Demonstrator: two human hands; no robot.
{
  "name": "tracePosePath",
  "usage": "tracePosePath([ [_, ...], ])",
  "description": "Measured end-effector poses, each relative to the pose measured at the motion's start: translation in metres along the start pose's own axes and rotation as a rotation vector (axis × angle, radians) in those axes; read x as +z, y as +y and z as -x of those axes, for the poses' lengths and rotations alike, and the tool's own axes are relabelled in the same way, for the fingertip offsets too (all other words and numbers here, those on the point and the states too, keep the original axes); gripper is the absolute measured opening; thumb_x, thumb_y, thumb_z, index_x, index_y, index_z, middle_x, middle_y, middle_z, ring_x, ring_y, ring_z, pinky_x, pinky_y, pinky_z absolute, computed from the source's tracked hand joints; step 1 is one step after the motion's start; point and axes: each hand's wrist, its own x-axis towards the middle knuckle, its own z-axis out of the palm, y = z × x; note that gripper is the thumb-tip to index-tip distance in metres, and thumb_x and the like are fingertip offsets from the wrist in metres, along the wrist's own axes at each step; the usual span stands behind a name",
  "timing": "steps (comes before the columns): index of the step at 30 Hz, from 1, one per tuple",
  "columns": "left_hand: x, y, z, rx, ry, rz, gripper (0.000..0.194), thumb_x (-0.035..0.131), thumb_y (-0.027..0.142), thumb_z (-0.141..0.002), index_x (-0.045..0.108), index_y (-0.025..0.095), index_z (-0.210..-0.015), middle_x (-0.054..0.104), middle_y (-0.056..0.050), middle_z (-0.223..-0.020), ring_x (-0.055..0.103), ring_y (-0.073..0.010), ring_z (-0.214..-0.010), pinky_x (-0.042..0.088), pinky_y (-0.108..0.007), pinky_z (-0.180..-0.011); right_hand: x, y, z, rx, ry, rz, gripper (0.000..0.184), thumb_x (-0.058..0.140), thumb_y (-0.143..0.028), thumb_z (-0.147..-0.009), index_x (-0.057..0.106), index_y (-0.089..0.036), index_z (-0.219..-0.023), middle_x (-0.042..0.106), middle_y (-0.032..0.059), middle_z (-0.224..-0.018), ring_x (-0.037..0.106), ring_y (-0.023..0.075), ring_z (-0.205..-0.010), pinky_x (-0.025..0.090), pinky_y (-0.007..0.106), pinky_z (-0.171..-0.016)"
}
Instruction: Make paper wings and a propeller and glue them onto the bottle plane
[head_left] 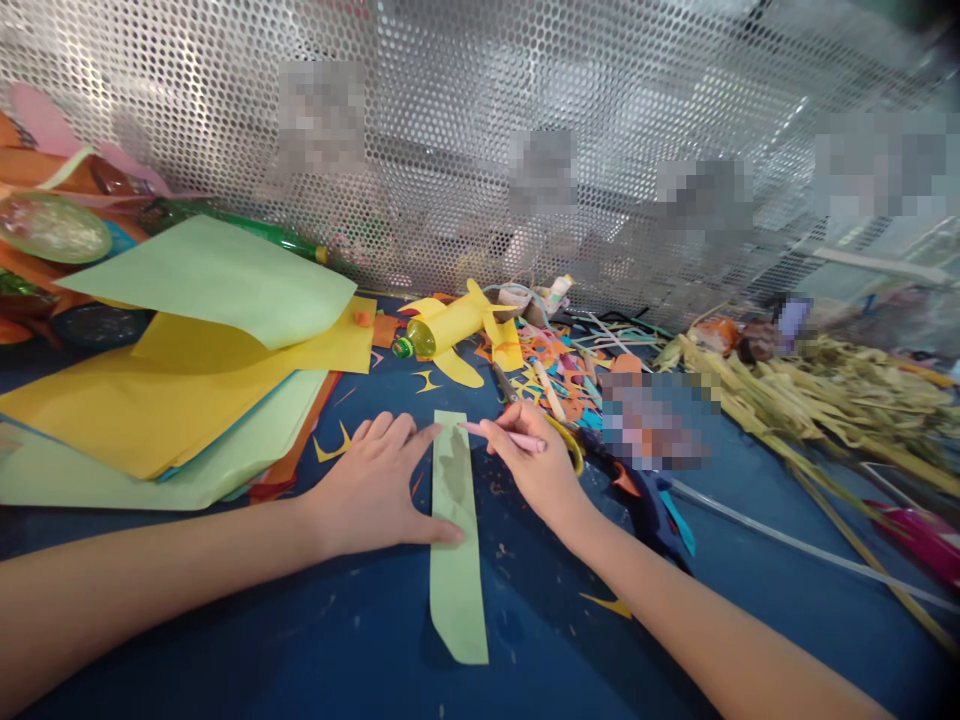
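A long strip of light green paper [457, 590] lies lengthwise before me on the blue table, its near end slightly curled up. My left hand [375, 485] rests palm down beside it, fingers spread, with the thumb and a fingertip touching the strip's left side. In my right hand [540, 470] is a pink pen [517, 437], gripped between thumb and fingers, its tip at the strip's upper right edge. Scissors with yellow handles [572, 445] lie partly hidden behind that hand.
Stacked coloured paper sheets [202, 410] stand at the left. Ahead lies a yellow paper-wrapped bottle [450, 328] with paper fins, near scattered paper scraps [551, 365]. A dark blue glue gun [652, 510] is right of my hand; dried husks [840, 400] lie farther right. Perforated metal mesh [450, 130] closes the back.
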Motion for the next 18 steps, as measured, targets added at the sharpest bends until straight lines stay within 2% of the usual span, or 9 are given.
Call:
tracePosePath([
  [8, -0.002, 0.002, 0.001, 0.017, 0.022, -0.027, 0.100, 0.045, 0.084, -0.052, 0.045, 0.020, -0.129, 0.048, -0.011, -0.106, 0.040, -0.0332, -0.100, 0.031, -0.050, -0.089, -0.002, -0.011, 0.002, 0.134, 0.051, -0.088, 0.027, 0.044, -0.040, -0.088, 0.042, -0.023, -0.068, 0.047, -0.0064, -0.051, 0.043, 0.0114, -0.047, 0.035, 0.024, -0.049],
  [13, -0.003, 0.002, 0.001, 0.012, 0.067, -0.049, 0.097, 0.047, 0.084, -0.049, 0.050, 0.020, -0.121, 0.049, -0.010, -0.103, 0.042, -0.0321, -0.097, 0.031, -0.050, -0.089, -0.002, -0.010, 0.003, 0.099, 0.063, -0.113, 0.024, 0.040, -0.042, -0.090, 0.045, -0.023, -0.076, 0.052, -0.0043, -0.056, 0.051, 0.0133, -0.056, 0.040, 0.025, -0.057],
  [18, 0.000, 0.001, 0.001, 0.039, 0.091, -0.027, 0.100, 0.048, 0.084, -0.048, 0.045, 0.020, -0.126, 0.048, -0.010, -0.106, 0.041, -0.0318, -0.098, 0.030, -0.051, -0.092, -0.002, -0.009, 0.004, 0.064, 0.031, -0.132, 0.021, 0.040, -0.040, -0.091, 0.045, -0.023, -0.078, 0.052, -0.0038, -0.061, 0.051, 0.0127, -0.057, 0.041, 0.025, -0.056],
])
